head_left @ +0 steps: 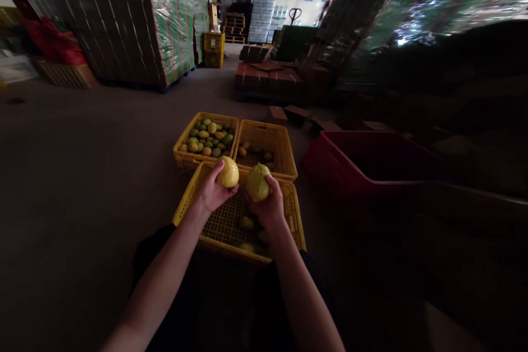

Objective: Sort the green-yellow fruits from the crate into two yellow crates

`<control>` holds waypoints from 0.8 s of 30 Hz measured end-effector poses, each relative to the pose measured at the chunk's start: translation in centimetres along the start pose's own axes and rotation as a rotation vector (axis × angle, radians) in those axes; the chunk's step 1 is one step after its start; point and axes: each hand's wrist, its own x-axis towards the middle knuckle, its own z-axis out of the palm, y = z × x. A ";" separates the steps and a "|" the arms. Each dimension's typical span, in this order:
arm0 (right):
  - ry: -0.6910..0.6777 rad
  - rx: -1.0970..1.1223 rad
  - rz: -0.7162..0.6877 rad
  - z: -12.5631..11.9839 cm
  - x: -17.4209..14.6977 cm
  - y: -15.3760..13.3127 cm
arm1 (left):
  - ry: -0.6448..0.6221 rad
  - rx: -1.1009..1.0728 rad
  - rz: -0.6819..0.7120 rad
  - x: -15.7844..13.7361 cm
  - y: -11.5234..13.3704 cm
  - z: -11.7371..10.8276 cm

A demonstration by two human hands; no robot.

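My left hand (214, 192) is closed around a smooth, round yellow fruit (229, 172), its thumb resting on the upper left side. In my right hand (270, 203) is a yellow-green fruit (258, 182) with a knobby top. Both look citrus-like, but I cannot tell the exact kind. The two fruits are held side by side, slightly apart, above the near yellow crate (187, 201). Several dim fruits (247, 223) lie in the right part of that crate, partly hidden by my right hand and forearm.
Beyond stand two more yellow crates: the left one (178, 149) full of green and yellow fruit, the right one (293, 159) holding several. A red bin (346, 168) is on the right. Wrapped pallet stacks (173, 16) and flattened cartons (268, 77) stand farther back. A person (218, 3) is in the distance.
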 end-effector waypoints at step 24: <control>0.067 0.040 -0.043 1.3 -1.2 0.0 | -0.168 0.069 0.054 -1.6 0.6 0.4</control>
